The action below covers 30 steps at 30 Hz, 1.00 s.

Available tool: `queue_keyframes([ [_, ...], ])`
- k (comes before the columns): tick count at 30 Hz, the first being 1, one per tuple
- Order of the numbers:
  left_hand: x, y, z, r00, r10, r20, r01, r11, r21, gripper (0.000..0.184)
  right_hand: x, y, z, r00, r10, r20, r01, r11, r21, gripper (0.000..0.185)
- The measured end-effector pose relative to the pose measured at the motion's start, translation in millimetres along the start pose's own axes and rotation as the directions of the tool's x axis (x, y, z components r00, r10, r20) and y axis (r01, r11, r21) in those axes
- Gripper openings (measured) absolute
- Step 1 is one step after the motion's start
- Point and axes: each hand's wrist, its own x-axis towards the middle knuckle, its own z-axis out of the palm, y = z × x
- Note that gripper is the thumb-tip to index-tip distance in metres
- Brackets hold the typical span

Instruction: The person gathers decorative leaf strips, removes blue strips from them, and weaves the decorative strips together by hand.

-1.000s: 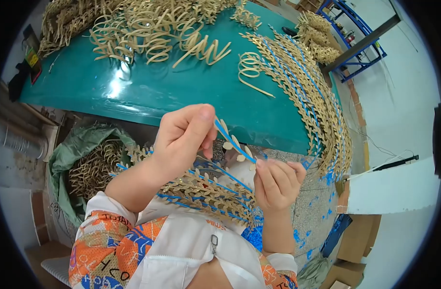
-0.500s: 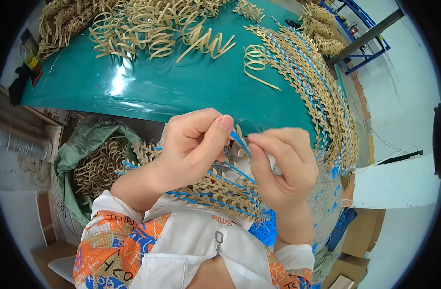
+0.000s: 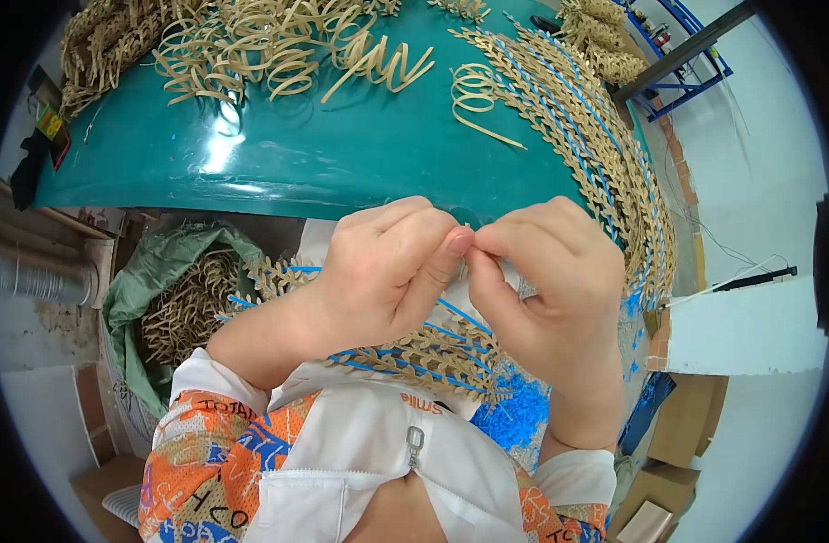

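My left hand (image 3: 387, 262) and my right hand (image 3: 555, 281) meet at their fingertips above the lap, near the front edge of the green table (image 3: 342, 172). Both are closed in a pinch. Almost nothing of what they pinch shows; a small beige bit peeks out between the fingertips, and the rest is hidden by the fingers. Below the hands, gold leaf strands with blue strips (image 3: 423, 357) lie across the lap. More long gold leaf strands with blue strips (image 3: 577, 118) lie along the table's right side.
Curled beige strips (image 3: 287, 50) are heaped at the table's back. A green sack (image 3: 129, 299) holding beige scraps stands at the left. Blue scraps (image 3: 514, 407) lie below the right hand. Cardboard boxes (image 3: 690, 416) stand at the lower right.
My right hand has moved up and left until its fingertips touch those of my left hand. The blue strip and leaves seen between the hands earlier are now hidden.
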Motion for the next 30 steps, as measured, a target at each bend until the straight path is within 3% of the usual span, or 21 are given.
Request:
queue_keyframes([
  [5, -0.4, -1.9, 6.1, 0.999, 0.029, -0.038, -0.03, 0.999, -0.045, 0.008, -1.0, -1.7, 0.0, 0.975, 0.218, 0.04, -0.221, 0.956, 0.195, 0.008],
  [10, -1.5, -1.4, 9.2, 0.987, -0.146, -0.059, 0.131, 0.969, -0.211, 0.011, -4.5, 3.8, 0.1, 0.932, 0.353, 0.08, -0.358, 0.867, 0.347, 0.007],
  [13, 1.2, 3.1, 7.5, 0.954, -0.298, -0.029, 0.268, 0.895, -0.357, 0.019, -10.2, 9.2, 0.4, 0.857, 0.501, 0.121, -0.478, 0.686, 0.549, 0.005],
  [14, 1.4, 3.2, 6.8, 0.941, -0.338, -0.025, 0.303, 0.872, -0.384, 0.022, -13.1, 11.9, 0.8, 0.854, 0.506, 0.117, -0.48, 0.683, 0.55, 0.005],
  [17, 1.6, 2.9, 3.9, 0.853, -0.522, -0.01, 0.43, 0.715, -0.551, 0.024, -32.7, 27.9, 1.7, 0.815, 0.578, 0.045, -0.37, 0.46, 0.807, 0.005],
  [19, 2.2, -4.2, 4.5, 0.849, -0.524, -0.061, 0.376, 0.682, -0.627, 0.023, -47.5, 39.2, -2.2, 0.761, 0.647, 0.049, -0.27, 0.247, 0.931, 0.005],
  [23, 2.6, -22.7, -2.8, 0.819, -0.56, -0.124, 0.368, 0.679, -0.635, 0.021, -113.3, 75.4, -13.2, 0.671, 0.737, 0.081, -0.025, -0.087, 0.996, 0.009],
  [30, 10.8, -33.9, -3.4, 0.842, -0.53, -0.099, 0.367, 0.698, -0.615, 0.025, -268.3, 115.7, -48.8, 0.393, 0.919, 0.02, 0.209, -0.111, 0.972, 0.011],
])
